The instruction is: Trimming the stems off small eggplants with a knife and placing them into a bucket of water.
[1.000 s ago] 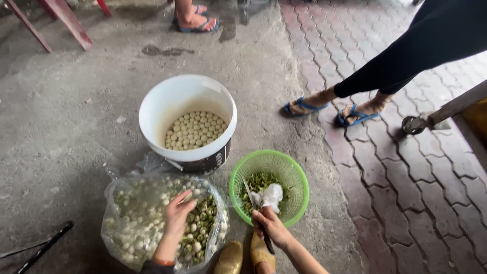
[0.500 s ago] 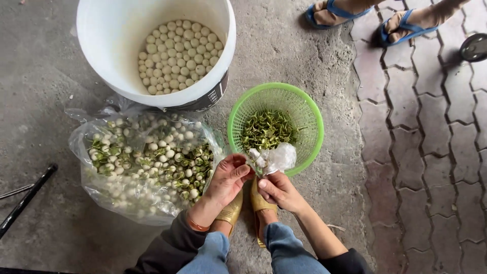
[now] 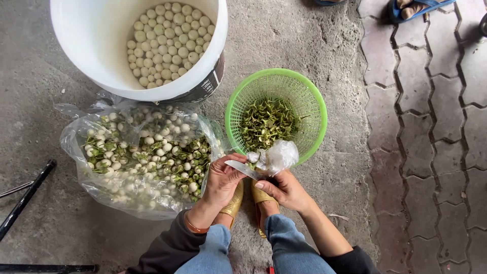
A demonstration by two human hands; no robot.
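- Hands meet low in my view, just under the near rim of the green basket (image 3: 276, 83), above the knees and the yellow sandals (image 3: 234, 203).
- My left hand (image 3: 220, 181) is curled, fingers pinching something small against the knife blade (image 3: 242, 169); the piece itself is too hidden for me to name.
- My right hand (image 3: 286, 190) is clenched around the knife's grip, with a crumpled bit of clear plastic (image 3: 276, 156) bunched over it; the blade points left toward the other hand.
- Green stems and trimmings (image 3: 266, 122) fill the bottom of the basket, which sits on the concrete floor (image 3: 304, 40) beside the paved brick strip (image 3: 431, 127).
- To the left of the hands, touching the left wrist area, an open clear plastic bag (image 3: 76, 147) holds small white round eggplants with green caps (image 3: 152, 152).
- Beyond the bag, at the far edge of the floor, a white bucket (image 3: 91, 45) holds trimmed pale round eggplants (image 3: 165, 43), with no green caps showing.
- Black metal bars (image 3: 25, 198) lie at the near left corner.
- Another person's foot in a blue sandal (image 3: 413, 7) shows at the far right edge.
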